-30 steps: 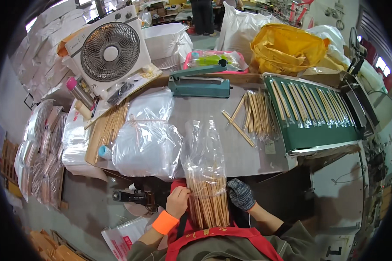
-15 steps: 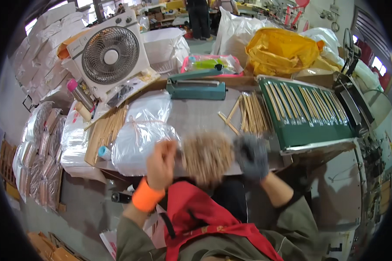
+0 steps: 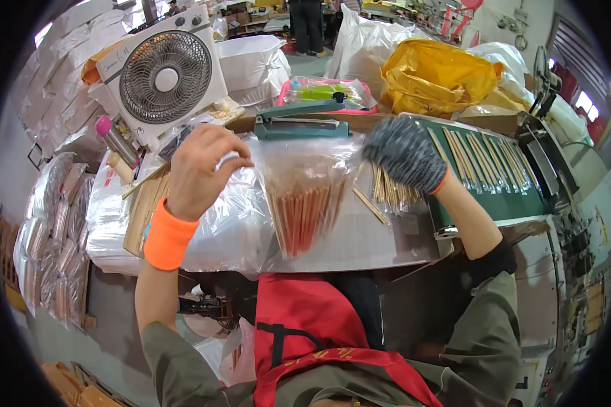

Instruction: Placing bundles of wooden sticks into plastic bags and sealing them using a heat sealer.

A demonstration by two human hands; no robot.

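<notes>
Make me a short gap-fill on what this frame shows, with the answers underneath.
1. The wristband by the left hand is coloured ____.
2. The right hand wears a grey knitted ____.
3. The clear bag between the hands holds many thin wooden ____.
4. The flat conveyor surface on the right is coloured ____.

Missing words: orange; glove; sticks; green

Brown sticks, mottled grey glove, orange wristband.

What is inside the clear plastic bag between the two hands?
The bag, between the left hand and right hand, contains a bundle of thin brown sticks. Front sticks cover those deeper inside, so their number cannot be told.
</notes>
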